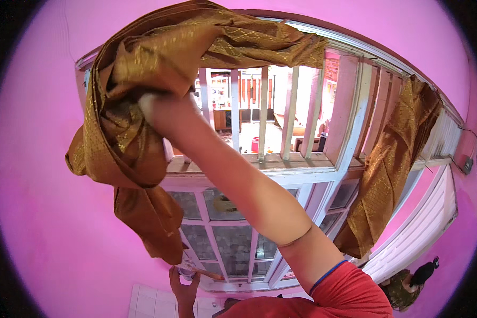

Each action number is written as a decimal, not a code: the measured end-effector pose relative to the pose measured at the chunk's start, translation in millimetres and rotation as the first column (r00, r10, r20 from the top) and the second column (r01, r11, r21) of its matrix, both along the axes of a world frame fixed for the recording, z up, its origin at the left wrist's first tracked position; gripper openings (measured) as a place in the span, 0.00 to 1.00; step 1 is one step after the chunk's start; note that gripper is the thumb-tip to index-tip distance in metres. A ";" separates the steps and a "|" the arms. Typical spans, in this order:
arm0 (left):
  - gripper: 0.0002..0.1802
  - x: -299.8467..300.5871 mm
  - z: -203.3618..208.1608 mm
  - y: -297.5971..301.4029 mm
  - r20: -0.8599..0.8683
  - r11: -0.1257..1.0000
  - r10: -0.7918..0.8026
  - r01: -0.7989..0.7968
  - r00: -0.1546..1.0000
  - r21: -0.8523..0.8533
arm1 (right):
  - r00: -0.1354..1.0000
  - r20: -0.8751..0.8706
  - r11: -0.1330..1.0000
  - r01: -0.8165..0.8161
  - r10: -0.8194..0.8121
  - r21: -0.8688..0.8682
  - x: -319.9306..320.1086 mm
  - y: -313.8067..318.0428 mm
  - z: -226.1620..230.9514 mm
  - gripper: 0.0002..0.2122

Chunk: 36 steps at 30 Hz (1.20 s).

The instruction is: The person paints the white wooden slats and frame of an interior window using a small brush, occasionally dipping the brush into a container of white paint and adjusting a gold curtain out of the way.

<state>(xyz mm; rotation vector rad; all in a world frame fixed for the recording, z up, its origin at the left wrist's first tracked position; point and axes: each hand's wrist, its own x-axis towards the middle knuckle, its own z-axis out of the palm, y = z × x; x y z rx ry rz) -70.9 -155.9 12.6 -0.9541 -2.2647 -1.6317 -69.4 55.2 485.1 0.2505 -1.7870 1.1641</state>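
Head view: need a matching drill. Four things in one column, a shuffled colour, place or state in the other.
Things:
1. golden-brown woven curtain bunch
2. second golden-brown curtain
3. short sleeve
4. painted wall

Matches:
A. pink
B. hangs at the right side of the white window frame
C. red
D. gripped overhead by the right hand

Pairs: 1-D, 2-B, 3-C, 4-A

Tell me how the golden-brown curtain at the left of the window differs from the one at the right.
The left curtain is bunched up and draped over the window top, with the right hand raised into it; the right curtain hangs down untouched. The left one looks bulkier and crumpled, the right one slimmer. Both share the same shiny golden-brown patterned fabric.
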 end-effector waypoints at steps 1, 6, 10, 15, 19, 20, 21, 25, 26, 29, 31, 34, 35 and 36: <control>0.41 1.9 2.0 -2.6 0.023 1.000 0.008 -0.008 1.000 0.001 | 0.996 -0.062 0.996 -0.052 0.057 0.079 -15.9 -0.6 -8.7 0.20; 0.40 3.0 -11.1 -38.5 0.033 0.995 0.097 -0.097 0.995 0.010 | 0.911 -0.224 0.902 -0.259 0.347 0.346 -80.5 -7.6 -47.3 0.22; 0.38 15.3 0.2 -65.1 -0.070 0.981 0.184 -0.179 0.980 0.072 | 0.925 -0.112 0.910 -0.326 0.363 0.255 -99.6 -25.9 -61.1 0.22; 0.35 33.2 12.0 -102.0 -0.072 0.954 0.296 -0.292 0.953 0.062 | 0.924 0.007 0.911 -0.379 0.383 0.160 -99.0 -42.3 -82.9 0.22; 0.30 45.0 21.3 -128.6 0.014 0.913 0.407 -0.407 0.913 -0.017 | 0.905 0.122 0.904 -0.419 0.408 0.081 -77.8 -44.0 -109.8 0.23; 0.30 47.4 24.8 -132.1 0.030 0.910 0.413 -0.412 0.910 -0.037 | 0.901 0.151 0.907 -0.418 0.406 0.055 -69.5 -39.7 -119.2 0.23; 0.29 52.6 26.9 -142.3 0.007 0.879 0.476 -0.475 0.880 -0.044 | 0.882 0.186 0.895 -0.445 0.433 0.021 -67.8 -43.2 -133.9 0.23; 0.30 61.9 40.2 -165.3 0.094 0.863 0.505 -0.502 0.858 -0.062 | 0.816 0.320 0.873 -0.480 0.481 -0.088 -37.8 -35.8 -184.4 0.23; 0.31 65.4 39.9 -173.1 0.097 0.844 0.536 -0.533 0.839 -0.054 | 0.790 0.341 0.857 -0.502 0.509 -0.115 -33.0 -37.6 -196.1 0.23; 0.31 67.8 26.1 -188.5 0.017 0.808 0.588 -0.587 0.809 -0.050 | 0.717 0.406 0.821 -0.533 0.567 -0.206 -8.3 -31.5 -231.3 0.24; 0.30 66.4 40.2 -190.1 0.061 0.827 0.563 -0.560 0.824 -0.061 | 0.684 0.433 0.808 -0.529 0.587 -0.261 10.0 -23.5 -249.5 0.24; 0.33 61.9 43.6 -190.3 0.045 0.820 0.572 -0.571 0.819 -0.029 | 0.647 0.449 0.787 -0.525 0.617 -0.325 33.5 -13.2 -265.1 0.24; 0.33 61.2 44.2 -190.0 0.043 0.823 0.568 -0.567 0.822 -0.031 | 0.637 0.452 0.781 -0.526 0.625 -0.338 41.3 -8.7 -267.3 0.24; 0.32 60.7 44.8 -189.5 0.022 0.816 0.578 -0.578 0.816 -0.019 | 0.635 0.449 0.778 -0.525 0.629 -0.346 47.6 -5.6 -268.8 0.25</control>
